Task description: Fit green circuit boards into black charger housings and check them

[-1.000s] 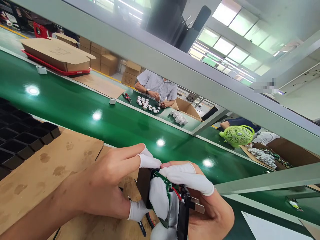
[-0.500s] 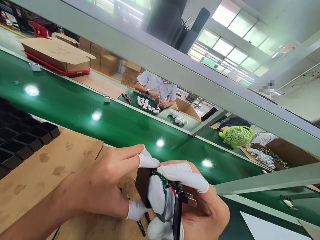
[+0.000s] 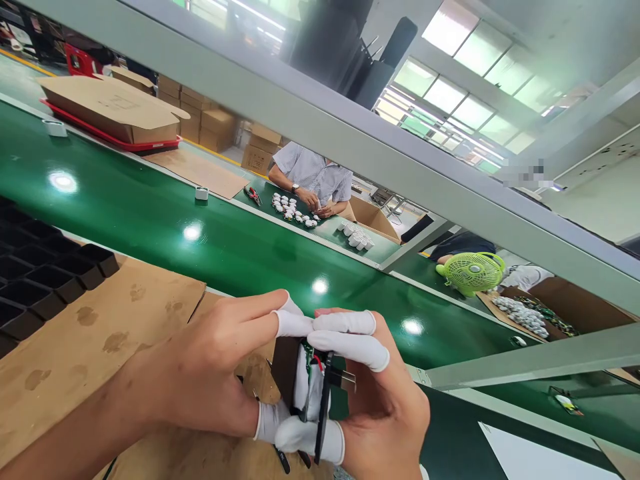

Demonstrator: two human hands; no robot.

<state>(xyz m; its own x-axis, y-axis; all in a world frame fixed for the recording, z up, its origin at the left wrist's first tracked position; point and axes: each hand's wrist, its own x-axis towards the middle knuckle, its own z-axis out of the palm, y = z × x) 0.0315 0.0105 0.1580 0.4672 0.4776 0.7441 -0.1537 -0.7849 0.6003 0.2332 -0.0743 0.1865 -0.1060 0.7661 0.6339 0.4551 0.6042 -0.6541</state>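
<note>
Both hands, left hand [image 3: 200, 373] and right hand [image 3: 380, 407], pinch charger assembly [image 3: 315, 387]; conveyor belt [image 3: 150, 213] edge near.

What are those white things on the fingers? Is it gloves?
Not full gloves. The left hand and right hand are bare apart from small white rubbery caps rolled over several fingertips, thumbs included. The left forearm is bare, with no sleeve, watch or ring in view.
</note>
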